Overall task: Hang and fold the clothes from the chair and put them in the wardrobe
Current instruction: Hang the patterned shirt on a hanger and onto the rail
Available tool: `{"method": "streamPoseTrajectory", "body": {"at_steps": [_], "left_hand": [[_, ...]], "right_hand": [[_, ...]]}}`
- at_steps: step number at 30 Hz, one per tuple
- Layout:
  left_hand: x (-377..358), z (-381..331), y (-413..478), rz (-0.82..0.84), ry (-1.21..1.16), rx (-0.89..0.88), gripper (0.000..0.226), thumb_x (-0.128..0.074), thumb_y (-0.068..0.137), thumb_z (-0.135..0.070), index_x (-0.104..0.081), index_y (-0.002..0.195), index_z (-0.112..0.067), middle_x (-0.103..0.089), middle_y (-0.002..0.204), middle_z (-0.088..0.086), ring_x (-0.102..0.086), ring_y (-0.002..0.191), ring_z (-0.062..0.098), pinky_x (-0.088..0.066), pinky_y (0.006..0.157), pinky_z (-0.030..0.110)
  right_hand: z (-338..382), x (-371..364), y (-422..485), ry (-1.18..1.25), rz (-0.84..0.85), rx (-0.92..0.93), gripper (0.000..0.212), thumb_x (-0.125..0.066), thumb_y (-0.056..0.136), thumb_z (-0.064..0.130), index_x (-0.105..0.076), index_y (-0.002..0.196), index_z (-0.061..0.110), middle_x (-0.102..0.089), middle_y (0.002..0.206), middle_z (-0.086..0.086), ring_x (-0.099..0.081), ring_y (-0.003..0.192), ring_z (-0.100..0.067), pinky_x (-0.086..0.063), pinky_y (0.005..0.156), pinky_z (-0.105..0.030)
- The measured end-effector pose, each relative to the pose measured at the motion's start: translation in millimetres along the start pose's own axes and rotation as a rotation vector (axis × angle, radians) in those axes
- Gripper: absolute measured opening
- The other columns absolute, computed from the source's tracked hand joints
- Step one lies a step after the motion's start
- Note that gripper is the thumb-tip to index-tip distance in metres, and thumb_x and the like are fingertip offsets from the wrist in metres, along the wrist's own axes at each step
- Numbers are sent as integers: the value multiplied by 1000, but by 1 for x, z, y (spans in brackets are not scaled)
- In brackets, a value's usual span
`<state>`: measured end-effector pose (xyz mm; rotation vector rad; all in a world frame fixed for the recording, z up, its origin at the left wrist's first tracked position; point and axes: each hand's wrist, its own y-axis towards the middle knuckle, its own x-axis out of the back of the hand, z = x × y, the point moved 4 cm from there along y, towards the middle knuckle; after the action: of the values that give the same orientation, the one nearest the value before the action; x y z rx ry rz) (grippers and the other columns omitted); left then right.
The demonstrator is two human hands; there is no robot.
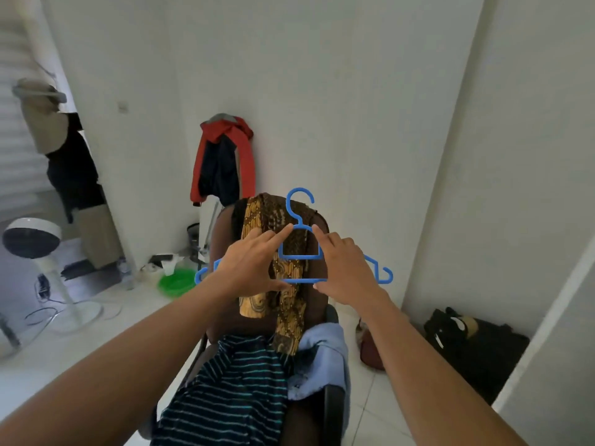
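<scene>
The left hand (254, 263) and right hand (343, 268) are each pinching the blue hanger (299, 206), holding its long axis crosswise, with the batik garment (289, 317) draping just beyond both.

Soft daylight is entering from the upper left of the frame, where the white slatted window blind (16, 59) is bleaching out. The plain white walls (322, 75) are spreading it evenly, so shadows are falling faint. Pale glare is sheening the glossy white floor tiles (64, 355) at lower left. Wide-angle distortion is bowing wall edges at right and stretching the bare forearms (128, 349) towards the bottom corners. The left edge is blurring; the blue plastic hanger (299, 257) at centre is showing fairly sharp.
</scene>
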<state>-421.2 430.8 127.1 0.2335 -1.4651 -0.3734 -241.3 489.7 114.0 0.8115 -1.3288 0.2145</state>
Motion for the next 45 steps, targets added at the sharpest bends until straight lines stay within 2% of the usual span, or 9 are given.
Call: {"method": "streamPoseTrajectory", "body": {"at_steps": [10,17,22,27,33,35,38,41,45], "left_hand": [[-78,50,82,26,-62,-19,120,-73,70,-71,-3,159,-29,-54,115,-6,-52,99,14,-52,76,32],[-143,130,176,40,-135,-74,117,-72,73,-68,-2,158,-29,-54,122,-5,-51,95,13,-53,75,31],[-194,186,243,51,-189,-111,112,-67,77,-70,-4,159,-28,-49,141,-1,-50,120,22,-48,97,41],[-234,236,297,20,-260,30,97,-49,81,-79,-19,158,-27,-38,153,3,-34,138,29,-33,111,52],[-271,249,335,205,-256,88,80,-66,90,-48,-24,156,-33,-23,159,7,-21,144,36,-31,112,58],[-277,251,340,210,-246,94,64,-67,94,-27,-39,151,-28,-31,153,9,-27,139,35,-36,110,53],[-279,250,344,95,-349,113,37,-55,94,3,-67,125,-13,-52,126,12,-47,119,32,-47,100,43],[-276,242,334,55,-420,119,34,-52,93,7,-71,117,-8,-55,117,11,-54,107,28,-52,92,42],[-281,228,301,85,-505,81,33,-55,95,2,-69,123,-9,-54,125,9,-52,114,26,-49,97,37]], "right_hand": [[-32,-75,89,-45,61,-66,114,-78,76,44,0,157,27,-42,136,-2,-51,108,-27,-46,95,-45],[-47,-134,198,-79,88,-132,114,-78,76,44,1,157,26,-39,141,-2,-49,112,-28,-44,98,-45],[-61,-178,269,-84,119,-207,115,-79,76,42,-1,158,25,-38,143,-4,-48,114,-31,-42,98,-46],[-109,-202,293,-85,151,-416,113,-81,76,43,-4,157,24,-40,139,-6,-50,110,-34,-45,90,-48],[-169,-206,279,-88,135,-678,116,-85,72,43,-6,155,25,-40,139,-10,-50,112,-41,-47,86,-52],[-174,-206,279,-76,133,-688,116,-86,71,41,-8,155,25,-40,139,-10,-49,114,-42,-46,87,-53],[-174,-205,285,-74,120,-676,117,-87,70,41,-8,155,26,-40,139,-8,-49,113,-40,-46,87,-52],[-169,-201,293,-70,83,-655,117,-87,71,41,-7,155,25,-40,140,-9,-49,113,-40,-46,87,-53],[-159,-200,300,-62,85,-664,118,-85,73,41,-4,156,24,-37,142,-10,-48,115,-40,-46,89,-54]]}}
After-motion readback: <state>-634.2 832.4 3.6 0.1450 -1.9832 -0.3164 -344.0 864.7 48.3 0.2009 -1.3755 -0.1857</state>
